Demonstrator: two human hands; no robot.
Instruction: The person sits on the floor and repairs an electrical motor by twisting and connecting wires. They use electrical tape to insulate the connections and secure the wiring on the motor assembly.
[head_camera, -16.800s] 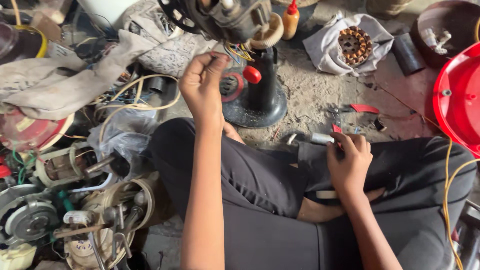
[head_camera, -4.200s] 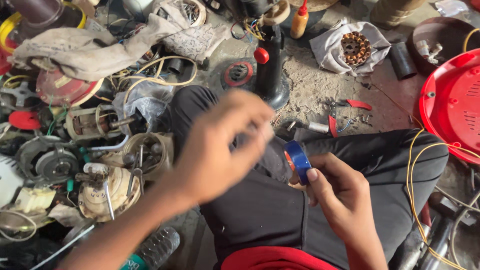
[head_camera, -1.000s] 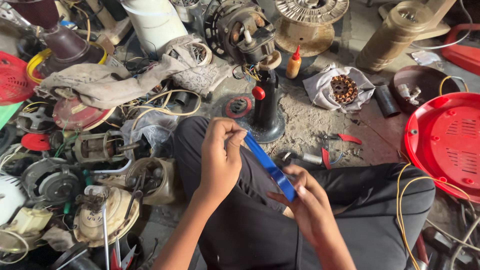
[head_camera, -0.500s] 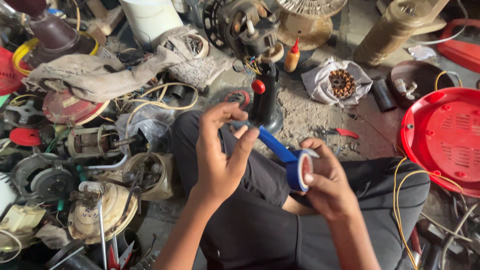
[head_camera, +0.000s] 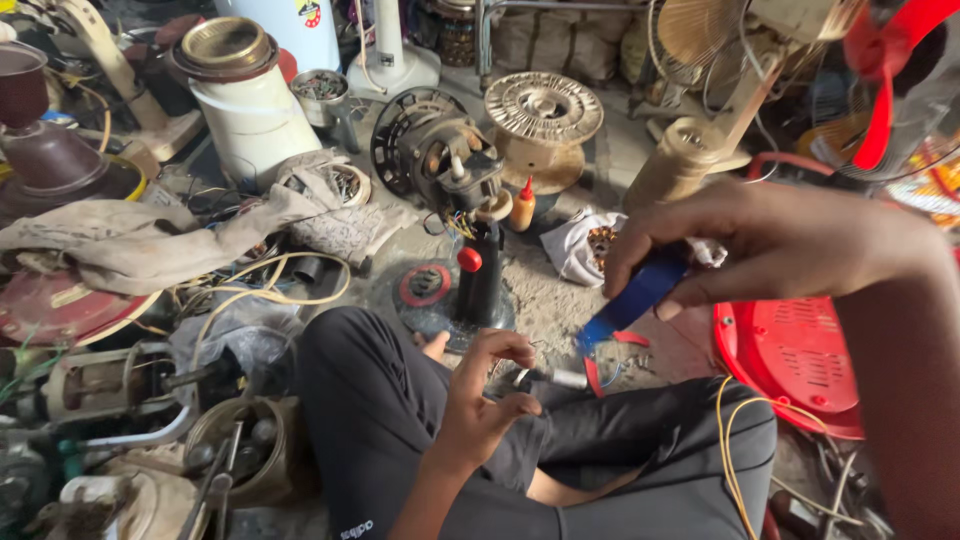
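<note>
While parts crowd around, right hand lifts blue tape.

Cluttered repair floor. Fan motor on a black stand with red knob, centre. Round slotted metal disc behind it, small orange-capped bottle between. White cylindrical container with brass-coloured lid at upper left. Dirty grey cloth draped across left side, yellowish cable looping below it. Old motors at lower left. Red plastic fan guard on the right. White cloth holding a copper-wound stator near centre.
</note>
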